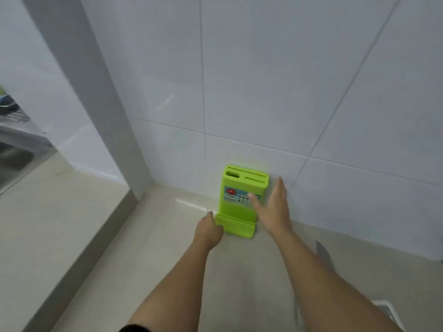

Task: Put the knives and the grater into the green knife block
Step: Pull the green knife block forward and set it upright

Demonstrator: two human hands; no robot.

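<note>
The green knife block (242,185) stands upright on the beige counter against the white tiled wall, its top slots empty and a label on its front. My left hand (208,232) curls against the block's lower left foot. My right hand (272,208) is spread flat beside the block's right side, fingers touching its front and edge. A grey knife blade (324,254) lies on the counter to the right, partly hidden behind my right forearm. At the bottom right a white-handled utensil (386,307) shows, mostly covered by the arm.
A grey pillar (100,97) juts out from the wall left of the block. Further left a steel sink (14,154) is set in the counter, with a rack and items behind it. The counter has a raised step (79,248) on the left.
</note>
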